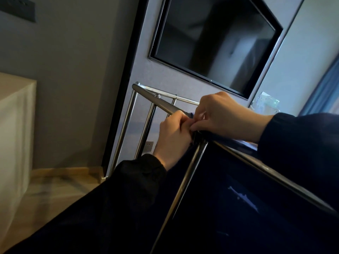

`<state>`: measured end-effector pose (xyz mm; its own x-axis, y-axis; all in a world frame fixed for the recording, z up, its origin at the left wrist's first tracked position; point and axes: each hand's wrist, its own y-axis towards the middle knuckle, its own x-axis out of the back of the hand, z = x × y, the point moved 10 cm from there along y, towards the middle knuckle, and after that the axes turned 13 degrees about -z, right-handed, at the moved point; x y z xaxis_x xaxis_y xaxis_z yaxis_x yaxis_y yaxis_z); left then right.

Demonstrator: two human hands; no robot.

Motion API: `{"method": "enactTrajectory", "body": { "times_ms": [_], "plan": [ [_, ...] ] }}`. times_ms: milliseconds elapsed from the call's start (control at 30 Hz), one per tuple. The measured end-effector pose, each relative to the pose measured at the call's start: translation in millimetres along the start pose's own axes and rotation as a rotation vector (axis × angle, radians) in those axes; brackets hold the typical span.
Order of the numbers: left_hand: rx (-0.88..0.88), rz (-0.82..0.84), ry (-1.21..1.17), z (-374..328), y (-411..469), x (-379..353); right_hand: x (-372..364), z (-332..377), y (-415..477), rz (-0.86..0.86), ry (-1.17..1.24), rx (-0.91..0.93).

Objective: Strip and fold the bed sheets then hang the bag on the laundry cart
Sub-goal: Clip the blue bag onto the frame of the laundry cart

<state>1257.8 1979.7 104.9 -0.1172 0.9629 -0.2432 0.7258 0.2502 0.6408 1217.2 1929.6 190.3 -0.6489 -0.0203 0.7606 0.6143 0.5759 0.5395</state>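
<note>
From the head view, my left hand (174,136) rises from the lower left out of a dark sleeve (139,173), its back turned towards me and its fingers curled in towards the top rail of the laundry cart (157,102). My right hand (223,116) reaches in from the right out of the other dark sleeve (293,132), knuckles up, wrist level, fingers bent down over the same rail. The two hands touch each other just where a slanted chrome post meets that rail.

My fingertips are mostly hidden, tucked under my own knuckles and behind each other. Only a small tab of blue cloth shows in the gap between the hands, and I cannot tell whether it is a strap, a loop or the hem. The whole view is tilted and slightly blurred, and the lower part is very dark.

Both grips are narrow. My left fingers and thumb are pinched tight on the cloth at the rail, and my right fingers are curled onto the dark edge of the bag (238,198) where it bunches against the rail. The bag hangs below my hands as a deep navy sheet inside the cart frame, between the slanted post and the long rail running down to the right.

A dark television (214,43) is mounted on the wall behind the cart.
</note>
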Motion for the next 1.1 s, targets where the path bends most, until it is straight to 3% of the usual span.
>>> {"method": "enactTrajectory", "body": {
  "times_ms": [167,333,600,800,1100],
  "plan": [
    [0.085,0.019,0.024,13,3,-3,0,37,-26,-0.056,-0.255,0.278],
    [0.261,0.073,-0.187,28,-6,-10,-2,49,-29,-0.087,-0.204,0.43],
    [0.331,0.068,-0.275,31,-5,-13,-10,57,-23,0.083,-0.137,0.585],
    [0.379,0.122,-0.376,31,-6,-17,-13,58,-17,0.085,-0.133,0.604],
    [0.275,0.143,-0.268,29,-9,-12,-21,35,-16,0.122,-0.211,0.388]
  ]
}}
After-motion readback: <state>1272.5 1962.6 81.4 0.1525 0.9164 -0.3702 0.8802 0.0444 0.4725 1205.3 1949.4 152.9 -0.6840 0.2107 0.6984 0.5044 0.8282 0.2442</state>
